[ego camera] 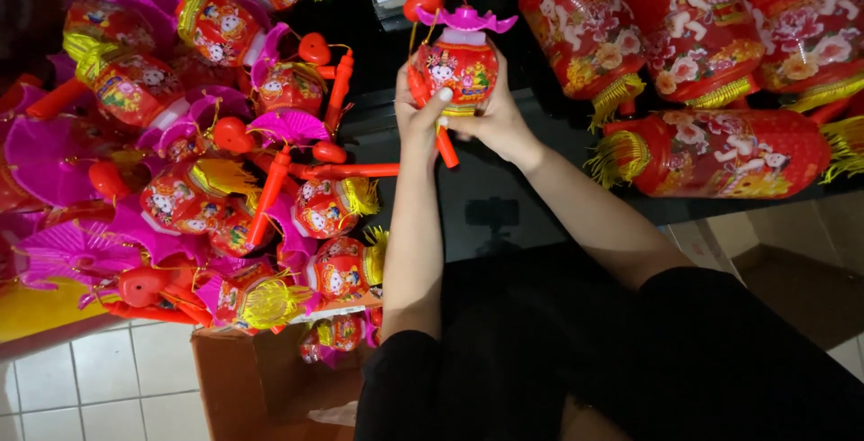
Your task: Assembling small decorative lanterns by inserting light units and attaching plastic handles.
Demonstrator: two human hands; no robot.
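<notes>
Left hand (419, 115): I pinched the red stick handle (447, 146) of a small lantern (457, 67), thumb laid against its body.
Right hand (494, 117): I cupped the same lantern from the other side, fingers closed around its lower edge.
Lantern: red, picture-printed, magenta-capped, held upright between both my hands, above the black tabletop (504, 189).
Left of my hands: a heap of small lanterns (234, 162), magenta and red, over a cardboard box (243, 378).
Right of my hands: large red lanterns (711, 148) with yellow fringes.

lantern heap (225, 180) left, big lanterns (711, 54) right — dark gap between
</notes>
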